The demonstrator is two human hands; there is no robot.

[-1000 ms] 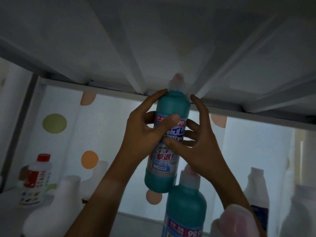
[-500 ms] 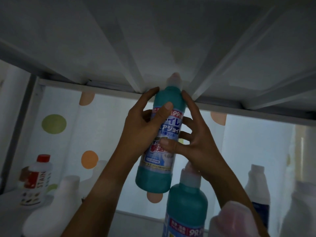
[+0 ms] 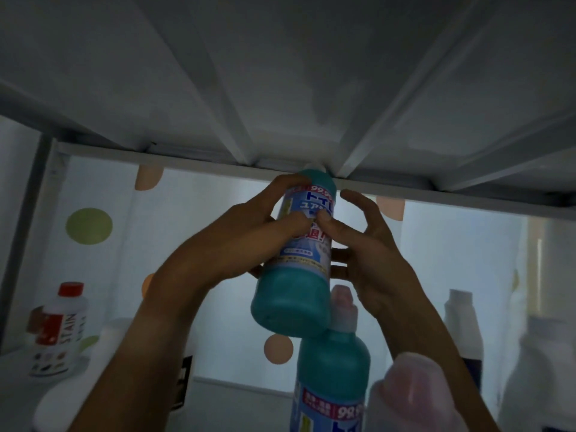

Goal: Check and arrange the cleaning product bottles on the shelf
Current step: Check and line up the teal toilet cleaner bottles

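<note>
**Teal bottle held up under the shelf board**

Teal plastic, smooth and cylindrical, the toilet cleaner bottle (image 3: 296, 260) hangs in mid-air, its pale cap just under the ribbed white shelf underside (image 3: 280, 88). The left hand (image 3: 246, 232) grasps its glossy printed label, thumb across the front. The right hand (image 3: 371, 254) pinches the label with its thumb, upper fingers spread loose. Directly below stands a second teal bottle (image 3: 333, 378) with a pinkish cap. Far left, a white stain remover bottle (image 3: 57, 332) wears a red cap.

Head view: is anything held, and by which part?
Yes: the raised teal bottle, gripped around its labelled middle by the left hand and the right hand, thumbs on the label.
</note>
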